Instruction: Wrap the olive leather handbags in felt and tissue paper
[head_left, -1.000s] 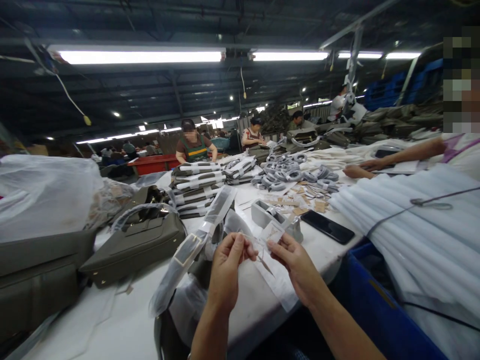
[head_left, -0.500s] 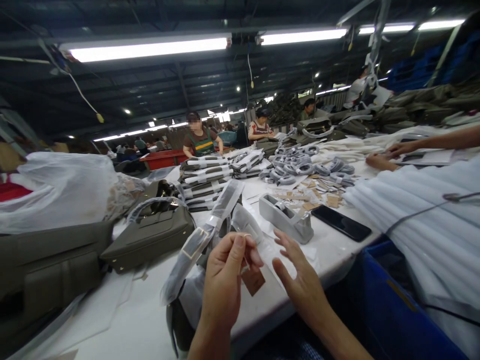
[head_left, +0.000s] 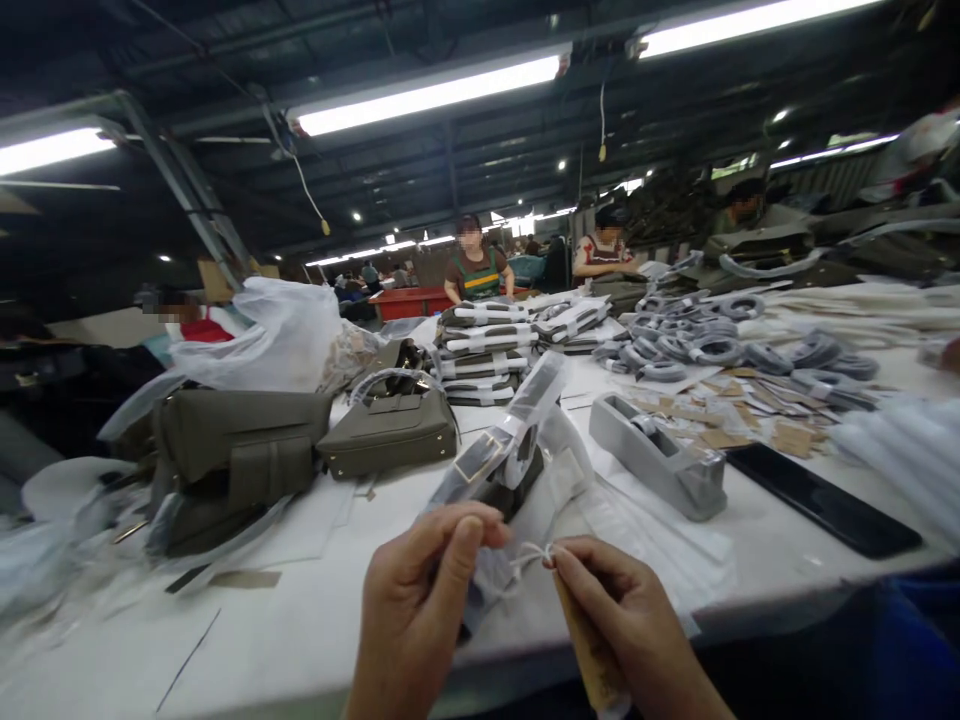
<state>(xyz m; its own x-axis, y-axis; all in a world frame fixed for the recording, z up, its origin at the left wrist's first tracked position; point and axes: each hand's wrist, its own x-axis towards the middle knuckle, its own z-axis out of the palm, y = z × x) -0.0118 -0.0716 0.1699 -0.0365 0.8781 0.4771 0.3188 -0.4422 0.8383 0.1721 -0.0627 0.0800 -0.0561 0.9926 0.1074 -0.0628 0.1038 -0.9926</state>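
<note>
Right hand (head_left: 551, 556) pinches tight on the white string (head_left: 534, 551), brown tag (head_left: 588, 645) dangling toward five o'clock! Left hand (head_left: 427, 590), half-curled just beside it; any grip, can't tell. Tape dispenser (head_left: 656, 460) sits at two o'clock, olive handbag (head_left: 394, 435) at ten.

Factory workshop, stacked bags (head_left: 484, 350), strip lights (head_left: 435, 95)
</note>
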